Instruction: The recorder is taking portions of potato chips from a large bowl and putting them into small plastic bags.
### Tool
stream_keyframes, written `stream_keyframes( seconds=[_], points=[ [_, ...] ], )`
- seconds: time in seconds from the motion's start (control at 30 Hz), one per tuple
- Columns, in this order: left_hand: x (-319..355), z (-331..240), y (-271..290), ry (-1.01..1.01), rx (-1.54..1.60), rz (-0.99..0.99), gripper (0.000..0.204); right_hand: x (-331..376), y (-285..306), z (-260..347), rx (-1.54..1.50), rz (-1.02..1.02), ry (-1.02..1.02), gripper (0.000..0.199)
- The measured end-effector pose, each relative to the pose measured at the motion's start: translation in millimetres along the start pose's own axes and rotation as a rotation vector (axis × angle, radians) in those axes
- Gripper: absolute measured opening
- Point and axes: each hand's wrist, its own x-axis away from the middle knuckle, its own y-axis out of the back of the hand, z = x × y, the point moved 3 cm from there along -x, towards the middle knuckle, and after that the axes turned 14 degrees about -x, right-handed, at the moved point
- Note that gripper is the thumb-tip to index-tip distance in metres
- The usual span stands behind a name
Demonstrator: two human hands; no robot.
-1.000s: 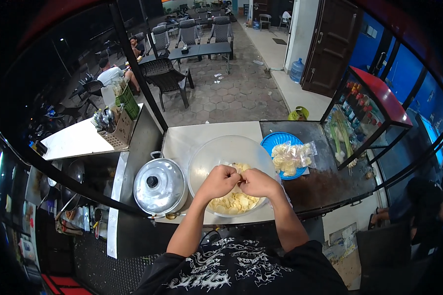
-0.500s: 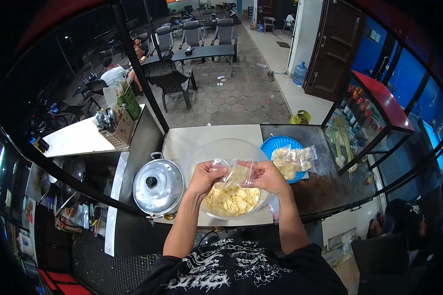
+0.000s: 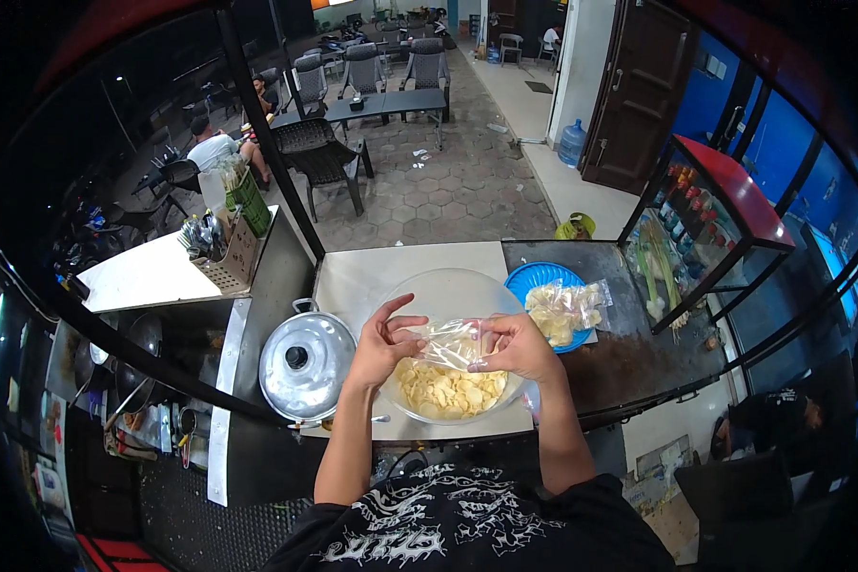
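Note:
A clear plastic bag (image 3: 451, 343) is stretched between my hands, above a large transparent bowl (image 3: 427, 284) with thin pale-yellow chips (image 3: 453, 389) in its bottom. My right hand (image 3: 517, 347) pinches the bag's right side between thumb and fingers. At its left edge, my left hand (image 3: 383, 345) holds the bag near the thumb tip, with the upper fingers raised and apart. To the right of the bowl, a blue plastic basket (image 3: 520, 278) carries bagged chips (image 3: 561, 310).
A lidded metal pot (image 3: 307, 367) stands left of the bowl. Utensils fill a perforated holder (image 3: 229, 267) on the side counter. A glass case (image 3: 701, 229) with bottles and green stalks borders the right. Black frame posts rise around the counter; chairs and seated people are beyond.
My left hand has shifted slightly left and its upper fingers have lifted and spread. The bag is now drawn flatter between the hands. The view has tilted a little.

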Motion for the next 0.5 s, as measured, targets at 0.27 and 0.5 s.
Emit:
stream_keyframes(
  seconds=[0.27,0.5],
  points=[
    [5,-24,-21,-0.163,-0.386,0.075,0.064,-3,-1,-14,0.094,-0.163,0.239,0.018],
    [-1,22,-3,0.095,0.258,0.043,0.009,6,-9,4,-0.116,-0.344,0.233,0.029]
  ],
)
